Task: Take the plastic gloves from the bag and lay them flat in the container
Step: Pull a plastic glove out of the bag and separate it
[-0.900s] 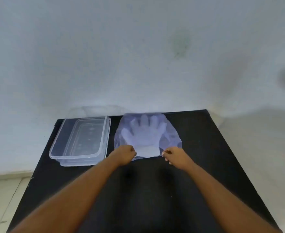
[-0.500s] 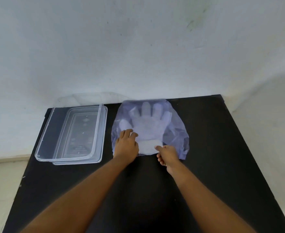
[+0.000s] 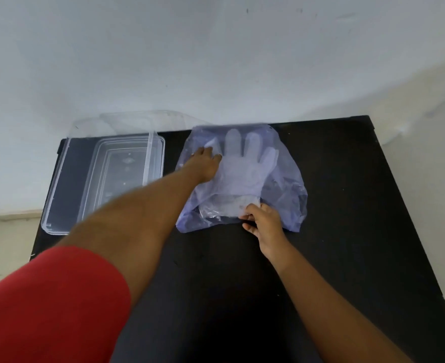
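Head view: left hand [image 3: 203,166] flat on bag [image 3: 281,179], right hand [image 3: 264,221] pinching gloves [image 3: 242,174], container [image 3: 66,179] alongside.

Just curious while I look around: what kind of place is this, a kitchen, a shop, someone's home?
Hard to say; probably a plain room set up for the task. A bare black table stands against a scuffed white wall, holding only a clear container and a bag of gloves.

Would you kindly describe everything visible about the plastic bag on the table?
The plastic bag is thin, translucent and bluish-violet, wrinkled, lying flat on the black table right of the clear container. Pale plastic gloves show through it, fingers pointing toward the wall. The left hand presses its upper left part; the right hand pinches the near, open edge.
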